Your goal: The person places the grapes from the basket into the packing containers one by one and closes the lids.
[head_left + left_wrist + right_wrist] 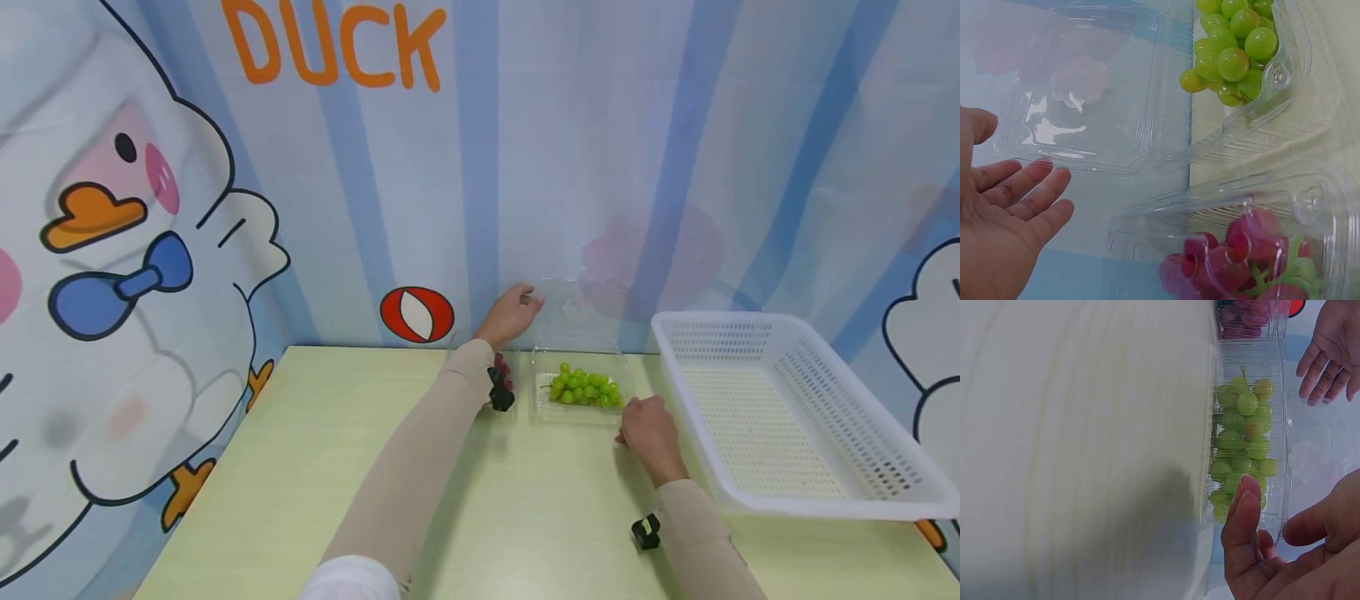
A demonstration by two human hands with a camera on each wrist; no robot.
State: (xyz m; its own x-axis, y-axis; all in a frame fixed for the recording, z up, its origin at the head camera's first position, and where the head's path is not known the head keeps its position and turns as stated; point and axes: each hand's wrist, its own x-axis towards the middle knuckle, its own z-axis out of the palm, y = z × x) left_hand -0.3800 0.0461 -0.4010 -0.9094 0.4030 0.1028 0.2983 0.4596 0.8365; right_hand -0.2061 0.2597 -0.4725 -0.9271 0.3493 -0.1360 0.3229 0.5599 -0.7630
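Green grapes (pixel 583 387) lie in a clear plastic clamshell box (pixel 1254 140) whose transparent lid (pixel 1085 94) stands raised at the back. My right hand (pixel 649 435) is at the box's front right corner; in the right wrist view its thumb (pixel 1307 525) and curled fingers (pixel 1241 528) pinch the rim end. My left hand (pixel 513 315) is beside the raised lid's left edge, fingers (pixel 1044 194) spread and holding nothing. Below that hand, red grapes (pixel 1229 259) sit in a second clear box (pixel 1335 194), partly hidden by my left forearm in the head view.
A white perforated plastic basket (pixel 712 450) stands on the right of the pale wooden table (pixel 300 467). Behind the table hangs a blue-striped backdrop (pixel 480 167) with cartoon ducks, close to the raised lid. Each wrist carries a small black camera (pixel 647 532).
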